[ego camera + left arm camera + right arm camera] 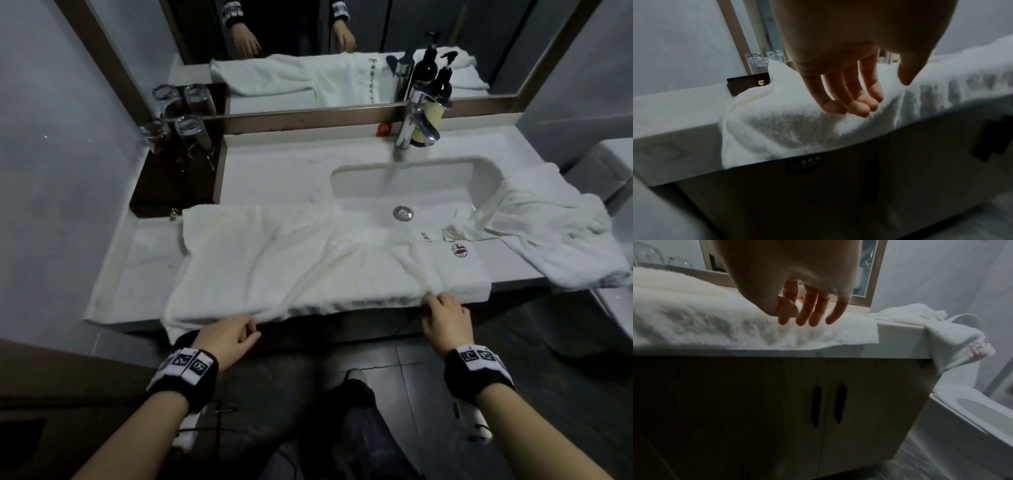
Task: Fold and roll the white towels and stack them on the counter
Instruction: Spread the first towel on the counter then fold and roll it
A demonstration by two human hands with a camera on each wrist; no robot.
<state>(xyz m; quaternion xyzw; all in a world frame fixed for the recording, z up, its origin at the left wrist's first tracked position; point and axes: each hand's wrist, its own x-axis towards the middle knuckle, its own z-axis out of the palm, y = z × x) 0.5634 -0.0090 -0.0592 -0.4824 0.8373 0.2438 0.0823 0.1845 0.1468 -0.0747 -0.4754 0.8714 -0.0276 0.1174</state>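
A white towel (291, 260) lies folded lengthwise along the front of the counter (274, 171), its right part reaching over the sink's near rim. Its front edge hangs slightly over the counter lip (787, 126) (715, 324). My left hand (251, 330) (885, 95) is at the towel's front edge near the left end, fingers loosely extended, holding nothing. My right hand (430, 306) (797, 316) hangs at the front edge near the right end, fingertips at the cloth without gripping it. A second white towel (555, 236) (953, 337) lies crumpled at the counter's right end.
The sink (486, 171) with a chrome faucet (414, 120) sits behind the towel. Pump bottles (442, 85) stand by the mirror. Glasses (185, 133) stand on a dark tray at back left. Cabinet doors (828, 405) are below, with a toilet (972, 410) to the right.
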